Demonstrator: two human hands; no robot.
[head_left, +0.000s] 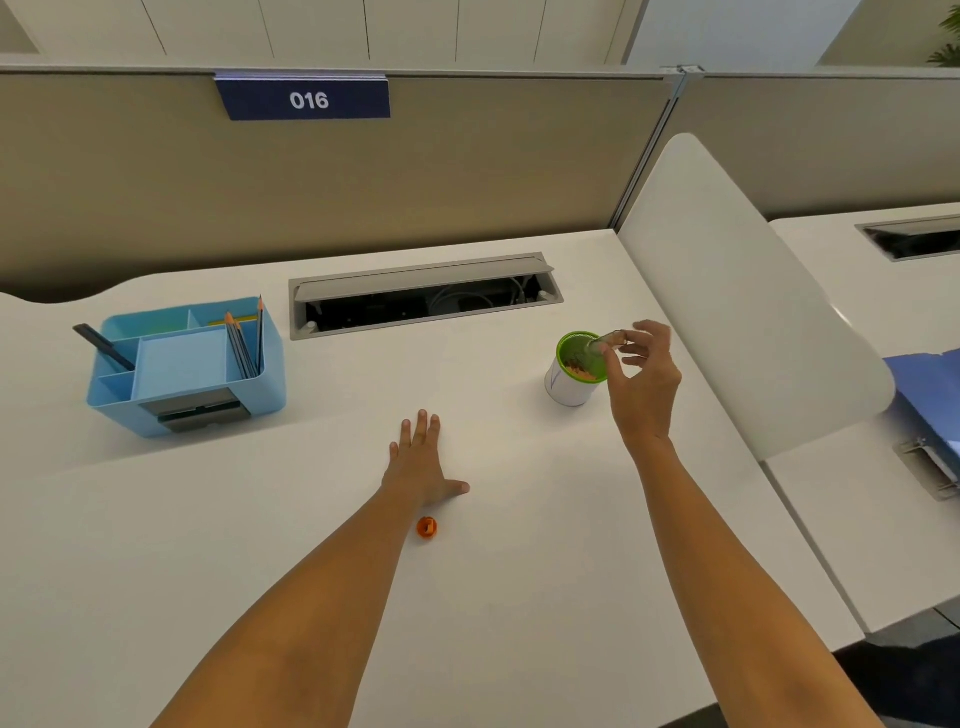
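My left hand (418, 461) lies flat on the white desk (260, 519), fingers straight and spread. Just behind its wrist sits a small orange pencil sharpener (427, 527). My right hand (641, 379) hovers beside a white cup with a green rim (569, 389) and pinches a blurred pencil (605, 340) whose lower end dips into the cup. Orange shavings show inside the cup.
A light blue desk organizer (187, 364) with several pencils and a dark pen stands at the left. An open grey cable tray (423, 291) lies behind. A white curved divider (727, 291) borders the right side, with a blue binder (930, 395) beyond it.
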